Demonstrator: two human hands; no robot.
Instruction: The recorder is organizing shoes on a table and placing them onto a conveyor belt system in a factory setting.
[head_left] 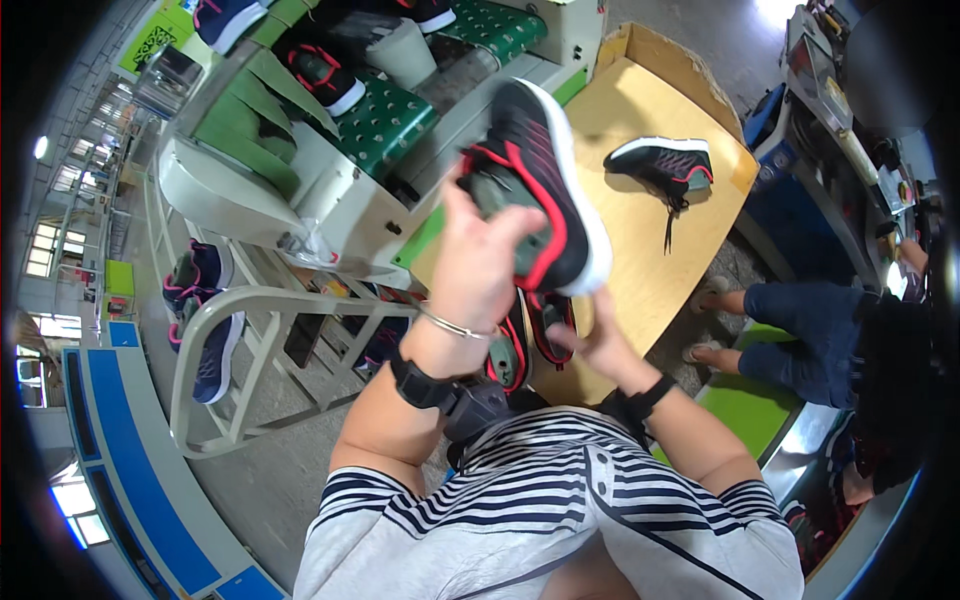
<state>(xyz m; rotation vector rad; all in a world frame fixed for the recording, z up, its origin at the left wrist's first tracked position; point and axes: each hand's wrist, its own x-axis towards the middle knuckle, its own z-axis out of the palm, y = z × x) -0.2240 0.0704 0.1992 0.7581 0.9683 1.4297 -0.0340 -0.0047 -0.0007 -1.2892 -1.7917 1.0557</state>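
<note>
My left hand [475, 255] grips a black sneaker [540, 150] with red trim and a white sole, holding it up over the table with its toe pointing away from me. The thumb lies across the shoe's opening, where something grey-green shows inside. Just below the heel is my right hand [607, 345], its fingers apart; whether a fingertip touches the sole I cannot tell. A similar sneaker [665, 165] lies on the wooden table [640, 255], a dark lace trailing from it. Close to my waist, two more red-trimmed shoes [508, 350] are partly hidden by my hands.
Left of the table runs a green dotted conveyor [385, 125] carrying a sneaker [325, 78] and a white cup [400, 55]. A pale metal rack [235, 300] holds navy shoes [210, 340]. A cardboard edge [680, 65] borders the table's far end. Another person's legs [790, 345] are at the right.
</note>
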